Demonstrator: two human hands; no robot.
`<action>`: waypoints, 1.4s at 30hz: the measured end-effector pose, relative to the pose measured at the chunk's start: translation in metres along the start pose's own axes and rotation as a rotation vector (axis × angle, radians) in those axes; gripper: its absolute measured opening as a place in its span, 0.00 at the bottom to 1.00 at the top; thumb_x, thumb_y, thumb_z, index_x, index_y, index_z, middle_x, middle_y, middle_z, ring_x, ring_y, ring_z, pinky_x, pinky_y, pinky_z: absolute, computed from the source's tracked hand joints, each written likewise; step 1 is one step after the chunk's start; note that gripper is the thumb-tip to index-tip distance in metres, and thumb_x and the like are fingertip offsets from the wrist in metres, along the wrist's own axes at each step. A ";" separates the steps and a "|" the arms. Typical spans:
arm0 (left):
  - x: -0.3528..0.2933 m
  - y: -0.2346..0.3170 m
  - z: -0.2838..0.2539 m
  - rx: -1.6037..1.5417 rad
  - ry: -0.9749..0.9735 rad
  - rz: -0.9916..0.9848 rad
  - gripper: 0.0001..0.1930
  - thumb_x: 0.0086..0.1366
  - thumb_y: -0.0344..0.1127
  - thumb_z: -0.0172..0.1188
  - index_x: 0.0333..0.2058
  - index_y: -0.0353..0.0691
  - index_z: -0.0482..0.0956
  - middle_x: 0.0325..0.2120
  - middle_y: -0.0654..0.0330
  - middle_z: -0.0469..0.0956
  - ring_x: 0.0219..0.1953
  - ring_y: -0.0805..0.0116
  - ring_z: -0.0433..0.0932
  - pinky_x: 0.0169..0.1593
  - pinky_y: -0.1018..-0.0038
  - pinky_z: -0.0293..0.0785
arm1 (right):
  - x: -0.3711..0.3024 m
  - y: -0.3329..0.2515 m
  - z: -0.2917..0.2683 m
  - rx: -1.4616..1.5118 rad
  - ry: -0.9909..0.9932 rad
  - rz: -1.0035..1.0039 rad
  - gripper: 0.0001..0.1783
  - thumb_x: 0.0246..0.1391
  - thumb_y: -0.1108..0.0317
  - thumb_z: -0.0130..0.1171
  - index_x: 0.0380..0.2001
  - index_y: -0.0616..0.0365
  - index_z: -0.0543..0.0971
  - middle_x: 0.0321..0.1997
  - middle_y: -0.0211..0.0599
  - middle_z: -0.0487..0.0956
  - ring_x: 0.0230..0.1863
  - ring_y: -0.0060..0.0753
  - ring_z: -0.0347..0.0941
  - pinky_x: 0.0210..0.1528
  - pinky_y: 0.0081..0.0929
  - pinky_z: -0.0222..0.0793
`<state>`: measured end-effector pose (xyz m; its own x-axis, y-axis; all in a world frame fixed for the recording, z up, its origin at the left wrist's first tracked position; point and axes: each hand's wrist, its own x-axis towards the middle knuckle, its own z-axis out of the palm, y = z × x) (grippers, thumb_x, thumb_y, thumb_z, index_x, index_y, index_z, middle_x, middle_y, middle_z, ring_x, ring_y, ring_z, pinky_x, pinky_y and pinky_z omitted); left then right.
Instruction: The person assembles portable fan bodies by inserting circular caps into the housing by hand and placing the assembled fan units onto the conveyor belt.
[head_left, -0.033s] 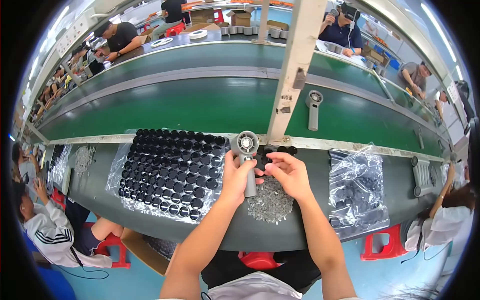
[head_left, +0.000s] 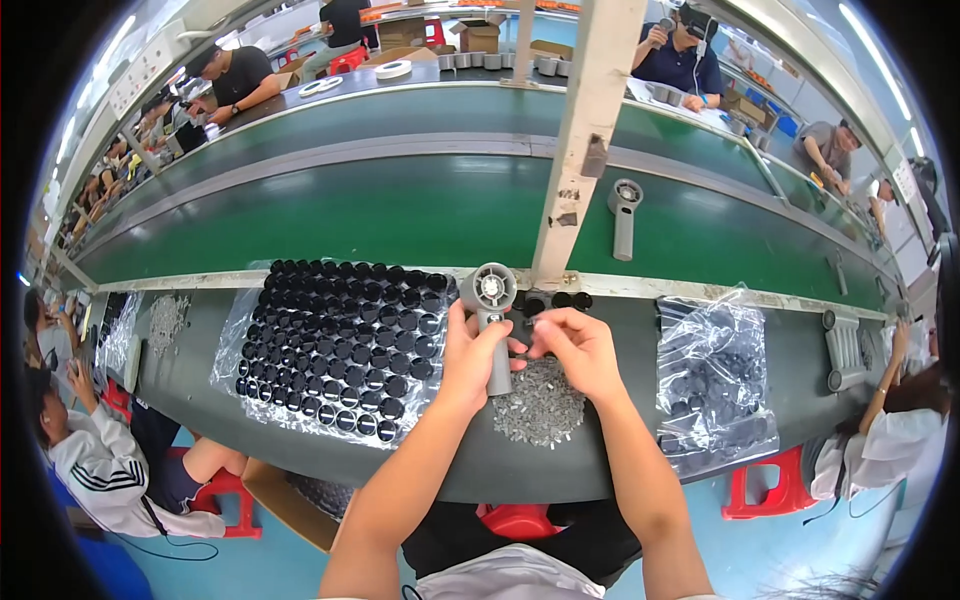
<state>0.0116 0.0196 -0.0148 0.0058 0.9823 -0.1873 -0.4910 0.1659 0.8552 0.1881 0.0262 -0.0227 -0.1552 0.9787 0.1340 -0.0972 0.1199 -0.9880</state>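
Observation:
My left hand [head_left: 474,352] is wrapped round the grip of a grey handheld fan [head_left: 499,372], holding it upright with its round head uppermost. The thumb lies across the grip near a small button area below the head. Just to the right, my right hand [head_left: 580,350] is closed, thumb and fingertips pinched together close to the fan's grip. Whatever sits in that pinch is too small to make out. Under both hands lies a heap of small grey pieces [head_left: 540,405]. A few black round caps [head_left: 562,300] rest beyond the fingers, by the post.
Rows of black round caps [head_left: 340,340] lie on plastic at left; a clear bag [head_left: 712,385] lies at right. A metal post [head_left: 585,150] rises behind my hands. Another grey fan [head_left: 625,220] lies on the green conveyor belt [head_left: 350,205]. People sit at both sides and opposite.
My right hand's fingers have drawn in from a looser, spread pose to a pinch near the fan. My left hand and the fan have stayed nearly in place.

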 end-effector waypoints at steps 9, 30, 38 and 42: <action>-0.005 0.001 0.005 0.001 -0.077 -0.025 0.26 0.64 0.27 0.61 0.56 0.38 0.58 0.49 0.53 0.73 0.39 0.60 0.84 0.27 0.67 0.86 | 0.000 -0.011 -0.007 0.396 0.114 0.197 0.11 0.67 0.66 0.61 0.45 0.64 0.79 0.39 0.42 0.83 0.34 0.31 0.84 0.38 0.26 0.84; -0.015 0.003 0.011 0.142 -0.166 0.023 0.51 0.61 0.20 0.63 0.76 0.50 0.41 0.47 0.49 0.78 0.35 0.62 0.84 0.30 0.67 0.85 | -0.006 -0.016 -0.005 -0.125 0.256 -0.166 0.13 0.64 0.69 0.64 0.44 0.70 0.85 0.34 0.37 0.81 0.30 0.25 0.80 0.36 0.23 0.80; -0.018 -0.001 0.012 0.250 -0.191 0.036 0.48 0.63 0.22 0.64 0.76 0.46 0.43 0.47 0.49 0.80 0.33 0.64 0.85 0.30 0.69 0.83 | -0.005 -0.021 -0.003 0.106 0.302 -0.096 0.12 0.62 0.71 0.66 0.46 0.65 0.86 0.37 0.38 0.83 0.31 0.25 0.81 0.35 0.21 0.80; -0.020 -0.002 0.016 0.293 -0.175 0.061 0.47 0.64 0.23 0.64 0.75 0.45 0.46 0.49 0.47 0.80 0.33 0.63 0.86 0.30 0.69 0.84 | -0.005 -0.018 -0.006 0.084 0.282 -0.112 0.14 0.64 0.71 0.64 0.50 0.65 0.84 0.41 0.40 0.85 0.35 0.27 0.83 0.38 0.23 0.81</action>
<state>0.0260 0.0015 -0.0049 0.1457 0.9870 -0.0673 -0.2238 0.0991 0.9696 0.1970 0.0201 -0.0061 0.1386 0.9691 0.2039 -0.1808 0.2272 -0.9569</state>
